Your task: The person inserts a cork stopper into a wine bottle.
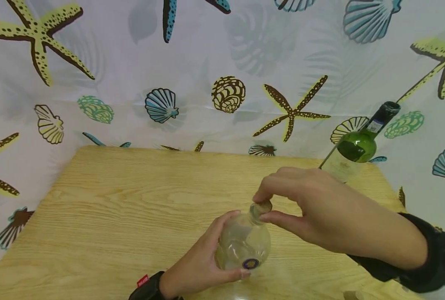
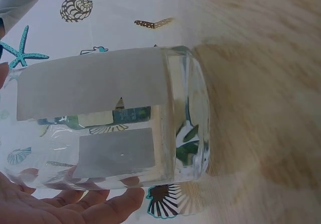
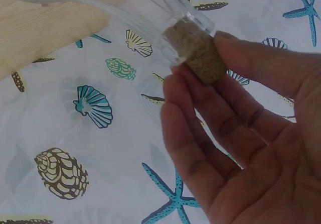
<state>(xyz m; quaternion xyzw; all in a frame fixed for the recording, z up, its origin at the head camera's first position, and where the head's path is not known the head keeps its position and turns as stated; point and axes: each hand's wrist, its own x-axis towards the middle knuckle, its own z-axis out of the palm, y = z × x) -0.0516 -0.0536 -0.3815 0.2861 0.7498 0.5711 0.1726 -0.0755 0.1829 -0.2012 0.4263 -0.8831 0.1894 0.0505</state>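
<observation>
My left hand [image 1: 211, 254] grips a clear glass bottle [image 1: 241, 243] round its body, over the wooden table. A small round dark emblem marks the lower part of its glass. In the left wrist view the bottle [image 2: 188, 113] lies sideways across the picture, two pale label backs showing through, with fingers below it. Thumb and fingers of my right hand [image 1: 308, 204] pinch a cork [image 1: 263, 206] at the bottle's mouth. Seen from the right wrist, the cork [image 3: 200, 56] sits partly inside the glass neck, its outer end between my thumb and fingertips.
A green wine bottle [image 1: 357, 146] with a dark neck stands at the table's back right, beyond my right hand. Low at the front right lies a small cork-coloured piece [image 1: 353, 295], cut off by the frame. A shell-and-starfish cloth [image 1: 200, 54] hangs behind the table [image 1: 132, 196].
</observation>
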